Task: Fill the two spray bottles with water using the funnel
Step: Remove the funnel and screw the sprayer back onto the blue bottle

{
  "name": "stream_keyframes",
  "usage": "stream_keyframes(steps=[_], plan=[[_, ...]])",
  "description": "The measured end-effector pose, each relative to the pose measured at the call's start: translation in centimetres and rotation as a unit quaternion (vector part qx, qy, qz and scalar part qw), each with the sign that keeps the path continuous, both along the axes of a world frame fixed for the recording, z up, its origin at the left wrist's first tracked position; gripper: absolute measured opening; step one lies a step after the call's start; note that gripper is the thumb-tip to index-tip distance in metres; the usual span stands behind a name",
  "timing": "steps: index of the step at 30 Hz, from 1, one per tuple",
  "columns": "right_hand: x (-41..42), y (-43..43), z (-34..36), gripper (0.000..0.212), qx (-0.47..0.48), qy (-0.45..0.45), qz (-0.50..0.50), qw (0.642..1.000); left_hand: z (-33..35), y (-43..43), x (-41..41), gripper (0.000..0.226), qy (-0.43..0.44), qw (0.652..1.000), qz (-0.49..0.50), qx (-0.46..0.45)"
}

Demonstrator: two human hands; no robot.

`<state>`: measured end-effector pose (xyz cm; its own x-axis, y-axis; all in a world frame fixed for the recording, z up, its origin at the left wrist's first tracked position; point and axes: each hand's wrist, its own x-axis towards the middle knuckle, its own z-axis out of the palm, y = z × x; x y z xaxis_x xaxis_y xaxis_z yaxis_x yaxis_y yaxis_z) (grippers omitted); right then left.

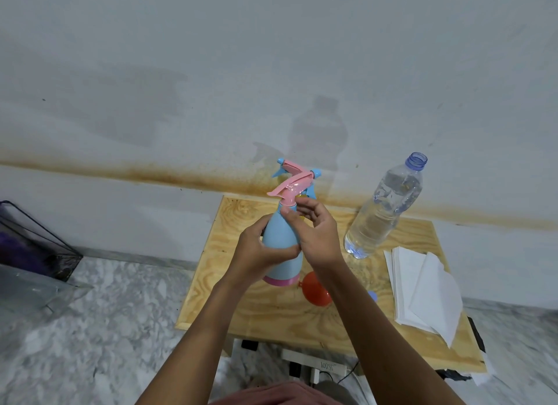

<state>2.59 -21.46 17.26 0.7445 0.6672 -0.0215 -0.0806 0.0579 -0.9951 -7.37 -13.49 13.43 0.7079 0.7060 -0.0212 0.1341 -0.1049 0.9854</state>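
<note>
Two hands on one blue spray bottle (282,244), held upright over the middle of the wooden tabletop (229,308). Bottle body is light blue, tapering to a narrow neck, with a pink band around the base. Pink trigger head (291,187) sits on the neck, tilted, with a blue nozzle tip at its far end.

Left hand (256,253): fingers wrapped around the lower body of the bottle, clamped on it. Right hand (314,232): fingers curled around the neck just under the pink head, thumb tip pressed against the collar.

Second spray bottle (282,166) stands directly behind the first, towards the tabletop's far edge. Mostly hidden; only its pink-and-blue trigger head shows, plus a bit of yellow by the right fingers.

Red funnel (315,290) lies on the tabletop near the middle, just beside the held bottle's base and partly under the right forearm. Small blue cap (373,296) peeks out on the other side of that forearm.

Clear plastic water bottle (383,208) stands near the far right corner, uncapped, blue neck ring, roughly two-thirds full. Stack of white paper napkins (422,293) lies along the right edge, top sheets fanned out.

Wall behind has a rusty brown stain line (151,172).
</note>
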Motion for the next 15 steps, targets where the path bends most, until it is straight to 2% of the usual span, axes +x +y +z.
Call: stream_keyframes(steps=[3,9,12,15], plan=[[-0.23,0.15,-0.04,0.028,-0.010,-0.015,-0.007,1.000,-0.02,0.02,0.10,0.062,-0.003,1.000,0.003,-0.009],[-0.30,0.27,-0.46,0.021,-0.012,0.022,0.010,1.000,0.41,-0.14,0.27,0.061,-0.011,1.000,0.004,-0.022],[-0.75,0.56,-0.04,0.032,0.010,0.051,-0.020,0.998,0.86,-0.34,0.46,0.065,-0.025,0.999,0.002,-0.032],[-0.98,0.65,-0.05,0.042,0.002,0.019,-0.049,0.999,0.81,-0.32,0.50,0.062,-0.023,0.999,-0.012,-0.029]])
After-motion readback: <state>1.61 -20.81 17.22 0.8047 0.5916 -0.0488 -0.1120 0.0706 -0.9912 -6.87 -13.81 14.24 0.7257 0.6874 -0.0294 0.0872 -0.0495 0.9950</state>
